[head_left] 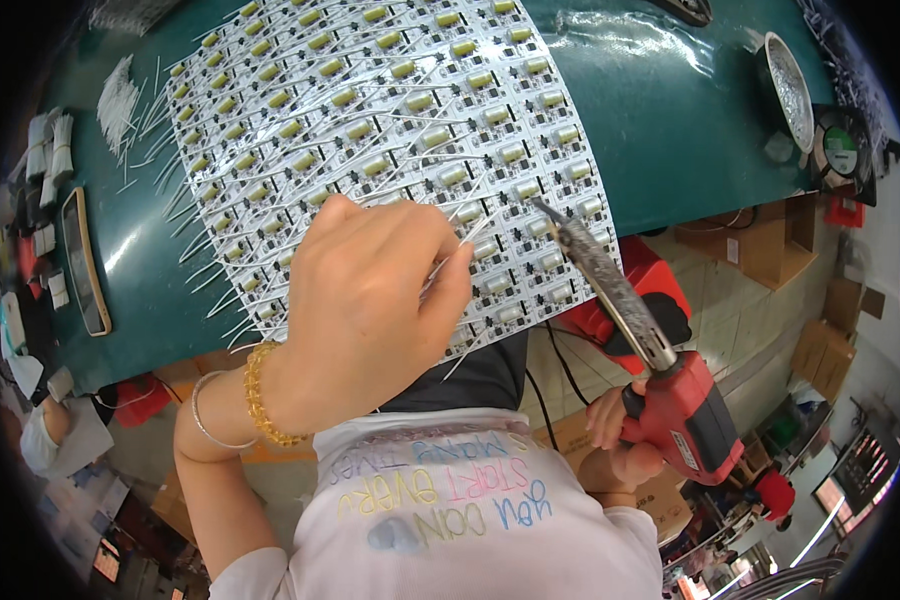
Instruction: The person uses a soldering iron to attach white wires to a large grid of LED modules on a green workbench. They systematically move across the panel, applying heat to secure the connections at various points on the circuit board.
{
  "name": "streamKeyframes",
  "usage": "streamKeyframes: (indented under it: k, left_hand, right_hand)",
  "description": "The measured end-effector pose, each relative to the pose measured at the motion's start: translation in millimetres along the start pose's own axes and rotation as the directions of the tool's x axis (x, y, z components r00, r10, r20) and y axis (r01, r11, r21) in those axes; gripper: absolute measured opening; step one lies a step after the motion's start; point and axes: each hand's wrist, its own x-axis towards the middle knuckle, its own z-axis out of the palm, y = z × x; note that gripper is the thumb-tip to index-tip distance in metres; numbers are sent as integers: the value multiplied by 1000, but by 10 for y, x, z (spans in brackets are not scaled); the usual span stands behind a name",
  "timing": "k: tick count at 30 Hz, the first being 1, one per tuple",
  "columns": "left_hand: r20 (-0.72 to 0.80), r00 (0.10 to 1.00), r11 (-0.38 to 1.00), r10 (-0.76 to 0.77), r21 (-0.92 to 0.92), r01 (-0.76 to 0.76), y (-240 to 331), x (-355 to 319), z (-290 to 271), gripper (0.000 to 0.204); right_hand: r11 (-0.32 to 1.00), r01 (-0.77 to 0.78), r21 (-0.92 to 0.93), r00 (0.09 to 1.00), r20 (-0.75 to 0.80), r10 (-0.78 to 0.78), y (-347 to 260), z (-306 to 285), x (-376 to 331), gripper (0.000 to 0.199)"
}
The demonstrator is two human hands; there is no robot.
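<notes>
A large white panel of small circuit boards (556, 80), with rows of yellowish cylindrical parts, lies on a green table. Thin white wires stick out from many of its boards. My left hand (375, 270) is over the panel's near part, thumb and forefinger pinched on a thin white wire (485, 228). My right hand (620, 440) grips the handle of a red and black soldering gun (688, 415). Its long metal barrel slants up and left, and the dark tip is at a board just right of my left hand. Whether the tip touches cannot be made out.
On the green table (670, 130), loose white wires (118, 100) and a phone (88, 262) lie left of the panel. A metal bowl (788, 92) and a spool (838, 145) are at the far right. Below the table's edge are a red and black object (650, 285) and a cardboard box (755, 245).
</notes>
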Motion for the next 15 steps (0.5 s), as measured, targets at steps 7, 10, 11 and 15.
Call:
streamKeyframes:
  k: [7, 10, 11, 15]
  left_hand:
    - [-23, 1000, 999, 18, 47, -17, -11, -9, 48, 19]
    - [-41, 999, 999, 31, 44, -29, -24, -14, 58, 19]
    - [-45, 999, 999, 26, 41, -24, -28, -18, 58, 19]
    - [-49, 998, 999, 29, 40, -27, -18, -14, 69, 19]
  right_hand:
    - [957, -180, -228, 967, -222, 129, 114, -81, -158, 33]
    - [921, -242, -307, 956, -235, 173, 88, -120, -157, 22]
    - [901, -248, -355, 957, -232, 172, 83, -134, -163, 21]
    - [874, -197, -445, 977, -162, 138, -12, -62, -90, 23]
